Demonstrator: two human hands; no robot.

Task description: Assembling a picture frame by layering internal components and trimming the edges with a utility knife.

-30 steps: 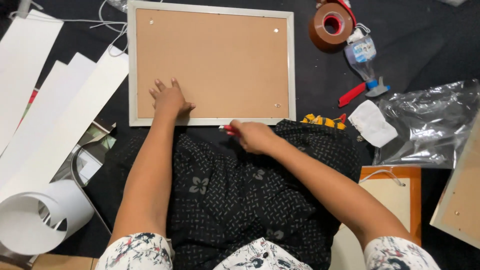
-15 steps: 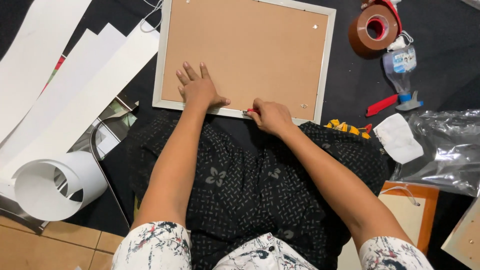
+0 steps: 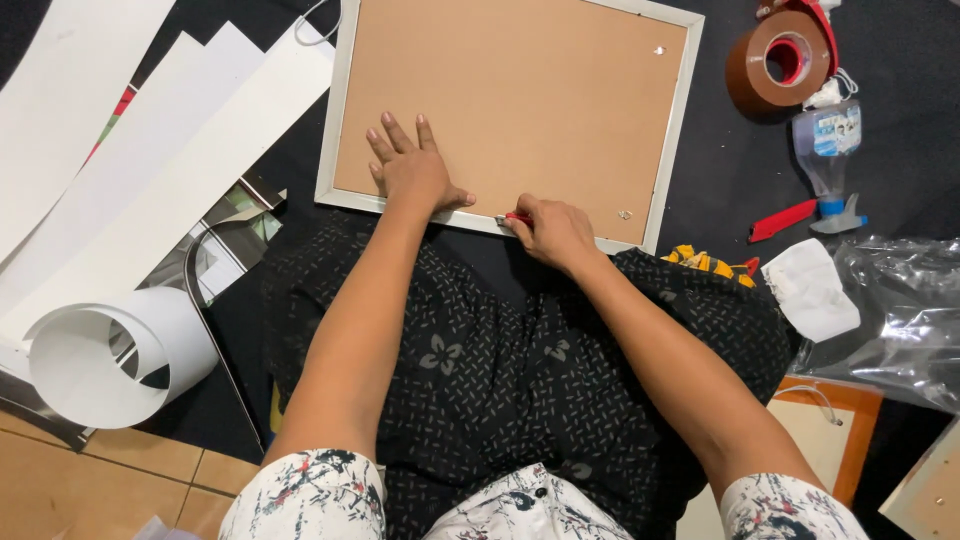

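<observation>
Fingers of left hand (image 3: 415,175) splay flat on frame backing (image 3: 520,90); right hand (image 3: 553,232) grips red cutter (image 3: 516,217).

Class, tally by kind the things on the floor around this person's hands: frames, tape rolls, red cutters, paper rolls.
Picture frame, face down: 1
Brown tape roll: 1
Red cutters: 2, one in the right hand, one lying loose
White paper roll: 1
Total: 5
</observation>
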